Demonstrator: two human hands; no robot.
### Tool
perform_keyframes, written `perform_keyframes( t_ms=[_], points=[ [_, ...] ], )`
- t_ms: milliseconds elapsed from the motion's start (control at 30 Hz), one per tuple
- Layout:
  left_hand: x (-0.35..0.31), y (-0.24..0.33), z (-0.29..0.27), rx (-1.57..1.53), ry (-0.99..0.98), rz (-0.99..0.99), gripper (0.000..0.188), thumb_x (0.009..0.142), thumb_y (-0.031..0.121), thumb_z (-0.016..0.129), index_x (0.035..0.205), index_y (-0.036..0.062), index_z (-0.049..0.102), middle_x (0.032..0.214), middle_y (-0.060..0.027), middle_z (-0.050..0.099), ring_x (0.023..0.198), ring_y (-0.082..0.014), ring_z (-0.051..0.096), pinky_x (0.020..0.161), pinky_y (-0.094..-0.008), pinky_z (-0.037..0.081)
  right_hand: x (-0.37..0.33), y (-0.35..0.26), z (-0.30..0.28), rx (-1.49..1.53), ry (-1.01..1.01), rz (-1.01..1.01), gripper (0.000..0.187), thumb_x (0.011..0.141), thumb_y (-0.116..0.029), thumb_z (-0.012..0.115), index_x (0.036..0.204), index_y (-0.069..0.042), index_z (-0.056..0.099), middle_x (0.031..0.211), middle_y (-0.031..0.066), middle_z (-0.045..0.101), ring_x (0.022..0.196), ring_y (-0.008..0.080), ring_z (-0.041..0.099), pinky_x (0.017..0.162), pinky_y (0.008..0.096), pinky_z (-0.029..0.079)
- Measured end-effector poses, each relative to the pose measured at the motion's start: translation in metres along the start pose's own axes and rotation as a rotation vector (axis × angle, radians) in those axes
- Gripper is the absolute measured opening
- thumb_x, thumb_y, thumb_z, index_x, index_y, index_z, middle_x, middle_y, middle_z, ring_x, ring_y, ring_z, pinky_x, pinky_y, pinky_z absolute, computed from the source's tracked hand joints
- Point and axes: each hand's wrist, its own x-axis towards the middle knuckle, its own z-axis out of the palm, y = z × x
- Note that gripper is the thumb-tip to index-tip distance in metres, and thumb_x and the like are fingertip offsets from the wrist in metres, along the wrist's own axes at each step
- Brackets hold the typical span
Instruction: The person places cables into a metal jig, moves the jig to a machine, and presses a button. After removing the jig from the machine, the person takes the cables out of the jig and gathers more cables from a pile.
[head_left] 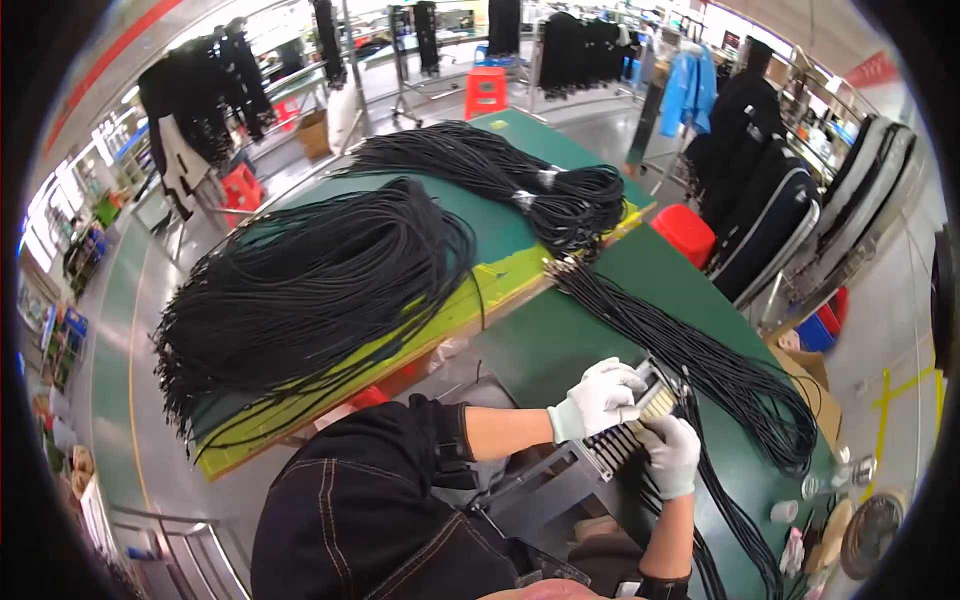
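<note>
My left hand point(600, 400), in a white glove, is at the far left side of a grey metal fixture point(540, 482) with a row of slots. Its fingers are bent and pressed together over the fixture's edge. Against the near right side of the same fixture, my right hand point(672, 455), also gloved, has its fingers curled in. What either hand pinches is too small to make out. Between the hands lies a pale, ridged block point(658, 403) at the fixture's far end. Thin black cables point(712, 470) run down beside my right hand.
A long bundle of black cables point(690, 345) lies across the green table point(620, 320). Large cable heaps point(330, 260) cover the adjoining yellow-edged table point(470, 310). Small containers point(785, 511) and a round fan-like object point(873, 535) sit at right. A red stool point(683, 235) stands beyond.
</note>
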Motion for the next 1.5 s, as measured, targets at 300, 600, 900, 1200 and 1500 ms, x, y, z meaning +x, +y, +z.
perform_keyframes(
  t_ms=[300,600,900,1200,1500],
  points=[
    [0.004,0.017,-0.013,0.216,0.07,-0.022,0.012,0.075,0.02,0.074,0.08,0.0107,0.069,0.099,-0.0074,0.069,0.101,-0.0277,0.062,0.098,-0.0456,0.043,-0.011,0.011,-0.007,-0.089,-0.017,-0.018,0.015,0.07,-0.007,0.079,0.081,-0.006,0.069,0.076,0.0117,0.065,0.074,0.0322,0.06,0.068,0.0415,0.048],
    [-0.005,-0.026,-0.012,0.306,-0.163,-0.243,0.014,0.091,0.023,0.062,0.095,0.0124,0.07,0.095,-0.0063,0.07,0.095,-0.0272,0.064,0.098,-0.0461,0.044,0.012,0.019,-0.003,-0.237,-0.028,-0.115,0.007,0.078,-0.018,0.071,0.081,-0.012,0.068,0.072,0.0071,0.063,0.076,0.0309,0.059,0.068,0.0428,0.046],
    [-0.014,-0.024,-0.014,0.218,-0.144,-0.212,0.012,0.095,0.019,0.059,0.1,0.0126,0.068,0.109,-0.0032,0.069,0.106,-0.0238,0.063,0.11,-0.0473,0.035,0.0,0.02,-0.004,-0.36,-0.086,-0.057,0.006,0.078,-0.021,0.071,0.08,-0.015,0.069,0.07,0.0057,0.063,0.075,0.0289,0.06,0.068,0.0412,0.047],
    [-0.011,0.0,-0.009,0.251,-0.313,-0.051,0.024,0.09,0.031,0.066,0.111,0.0209,0.074,0.141,-0.0159,0.052,0.132,-0.0407,0.044,0.111,-0.0479,0.034,-0.002,0.017,0.009,-0.291,-0.084,-0.05,0.009,0.077,-0.018,0.073,0.082,-0.011,0.069,0.076,0.0075,0.065,0.078,0.03,0.06,0.072,0.0425,0.048],
    [-0.008,-0.008,-0.002,0.327,-0.52,-0.055,0.026,0.084,0.038,0.071,0.105,0.0252,0.077,0.138,-0.015,0.057,0.133,-0.0479,0.039,0.112,-0.0516,0.033,0.004,0.052,-0.015,-0.553,0.048,0.181,0.012,0.077,-0.02,0.074,0.084,-0.013,0.068,0.082,0.0069,0.066,0.083,0.0301,0.06,0.076,0.042,0.048]
  ],
)
